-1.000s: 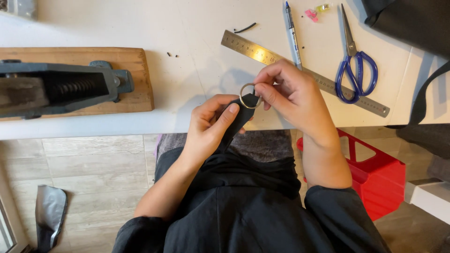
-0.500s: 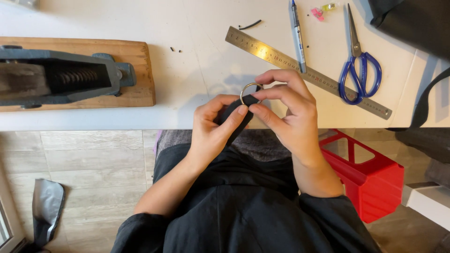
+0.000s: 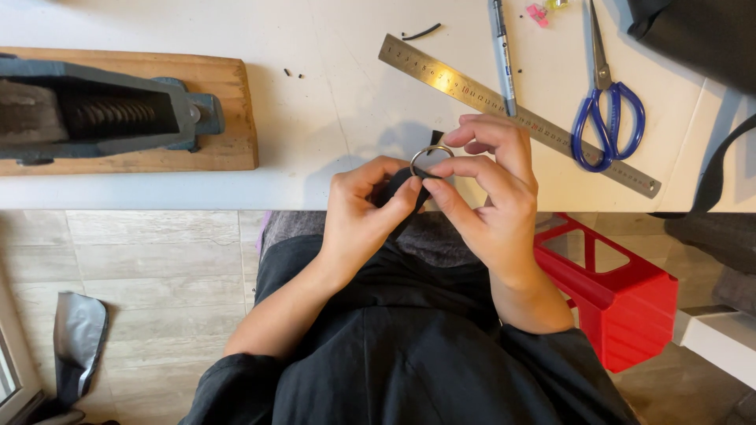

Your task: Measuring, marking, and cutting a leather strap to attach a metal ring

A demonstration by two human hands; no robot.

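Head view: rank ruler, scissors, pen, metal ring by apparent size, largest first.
1. Ruler, longest by far, crossing the table diagonally.
2. Scissors.
3. Pen, though the frame's top edge cuts it off, so its place against the scissors is unsure.
4. Metal ring, smallest, pinched between both hands and nearer the camera.

There are no packages, labels, signs or screens to see here.
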